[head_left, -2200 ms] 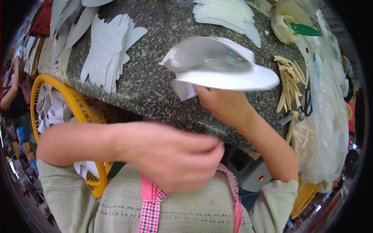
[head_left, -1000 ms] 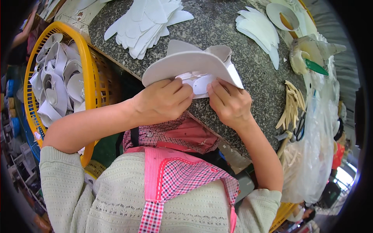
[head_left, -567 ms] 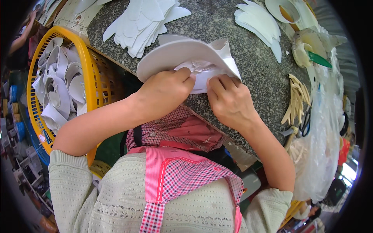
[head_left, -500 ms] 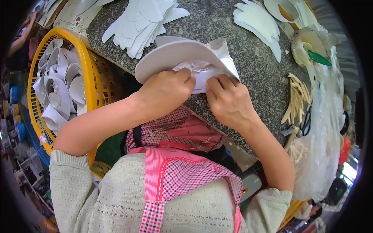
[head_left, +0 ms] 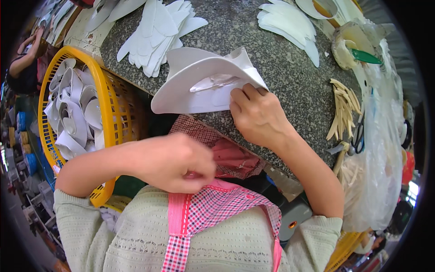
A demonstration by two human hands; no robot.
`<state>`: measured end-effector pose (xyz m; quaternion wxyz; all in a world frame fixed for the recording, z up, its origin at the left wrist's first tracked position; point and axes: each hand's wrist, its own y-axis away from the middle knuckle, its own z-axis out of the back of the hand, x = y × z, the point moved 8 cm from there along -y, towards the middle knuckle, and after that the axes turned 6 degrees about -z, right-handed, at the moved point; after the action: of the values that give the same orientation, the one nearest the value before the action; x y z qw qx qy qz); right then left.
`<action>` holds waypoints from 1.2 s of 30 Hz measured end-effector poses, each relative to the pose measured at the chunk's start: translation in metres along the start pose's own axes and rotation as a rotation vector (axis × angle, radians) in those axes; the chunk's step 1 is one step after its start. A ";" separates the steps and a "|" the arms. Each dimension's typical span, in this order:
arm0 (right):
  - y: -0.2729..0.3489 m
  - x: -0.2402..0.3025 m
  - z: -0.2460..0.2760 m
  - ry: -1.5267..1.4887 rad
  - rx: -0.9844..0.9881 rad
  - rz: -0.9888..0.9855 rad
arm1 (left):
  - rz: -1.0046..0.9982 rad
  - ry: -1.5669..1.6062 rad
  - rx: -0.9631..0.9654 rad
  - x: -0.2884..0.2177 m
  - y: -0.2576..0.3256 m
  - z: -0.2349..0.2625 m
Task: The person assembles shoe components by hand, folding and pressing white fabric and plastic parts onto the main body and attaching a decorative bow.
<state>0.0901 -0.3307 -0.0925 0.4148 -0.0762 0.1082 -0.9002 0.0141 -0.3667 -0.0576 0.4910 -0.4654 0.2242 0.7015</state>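
Note:
A white shoe upper (head_left: 213, 97), curved and stiff-looking, stands at the near edge of the speckled stone tabletop, its opening facing me. A wrinkled, shiny film or lining piece (head_left: 215, 83) shows inside it. My right hand (head_left: 258, 113) pinches the upper's right lower edge, thumb inside and fingers curled. My left hand (head_left: 174, 163), slightly blurred, is apart from the upper, in front of my pink checked apron (head_left: 213, 204). Its fingers are curled closed, and what they hold, if anything, is hidden. Beyond the upper lies a fanned stack of flat white pieces (head_left: 156, 36).
Left of the table, a yellow basket (head_left: 106, 99) holds several white uppers. More white pieces (head_left: 290, 27) lie at the far right. Along the right edge are a glue-smeared container with a green-handled tool (head_left: 366, 56), beige strips (head_left: 345, 106), scissors (head_left: 359, 138) and clear plastic sheeting (head_left: 376, 172).
My left hand has let go of the upper and moved down toward my apron. My right hand keeps its pinch. The upper now sits slightly lower and further left in view.

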 end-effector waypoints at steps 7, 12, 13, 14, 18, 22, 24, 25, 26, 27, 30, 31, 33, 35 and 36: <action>-0.005 -0.046 0.028 -0.269 -0.206 -0.110 | 0.233 -0.418 0.322 0.043 0.025 -0.041; 0.041 -0.110 0.033 -1.692 -0.624 -0.747 | 0.133 -0.226 -0.195 0.028 -0.009 0.017; 0.047 -0.112 0.038 -1.663 -0.647 -0.747 | 0.347 -0.067 0.066 0.043 -0.008 0.005; 0.052 -0.113 0.038 -1.772 -0.721 -0.777 | 0.232 -0.193 0.218 0.036 -0.007 -0.013; 0.054 -0.108 0.043 -1.914 -0.795 -0.752 | -0.018 -0.735 0.633 0.060 0.038 -0.094; 0.058 -0.115 0.051 -1.969 -0.852 -0.730 | 0.005 0.063 0.708 0.048 0.032 -0.080; 0.062 -0.121 0.054 -1.974 -0.885 -0.736 | -0.059 0.306 0.260 0.020 -0.012 -0.004; 0.067 -0.124 0.055 -1.951 -0.895 -0.767 | -0.048 0.331 0.013 0.012 -0.031 0.032; 0.067 -0.127 0.052 -1.939 -0.903 -0.790 | 0.004 0.458 -0.166 0.015 -0.037 0.054; 0.066 -0.129 0.052 -1.934 -0.910 -0.775 | 0.053 0.586 -0.344 0.022 -0.042 0.072; 0.053 -0.127 0.056 -1.964 -0.897 -0.708 | 0.262 0.294 -0.627 0.063 -0.070 0.103; 0.046 -0.134 0.056 -1.959 -0.903 -0.691 | 0.323 0.285 -0.620 0.082 -0.082 0.110; 0.026 -0.159 0.063 -1.880 -0.889 -0.603 | 0.338 0.471 -0.511 0.100 -0.115 0.126; 0.009 -0.190 0.058 -2.065 -0.880 -0.615 | 0.334 0.665 -0.375 0.099 -0.147 0.108; 0.014 -0.190 0.053 -1.988 -0.864 -0.655 | 0.256 0.742 -0.441 0.091 -0.160 0.105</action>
<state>0.2346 -0.2018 -0.0536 0.0002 -0.9196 0.0071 -0.3929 0.1041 -0.1751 -0.0657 0.1757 -0.7474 0.2860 0.5734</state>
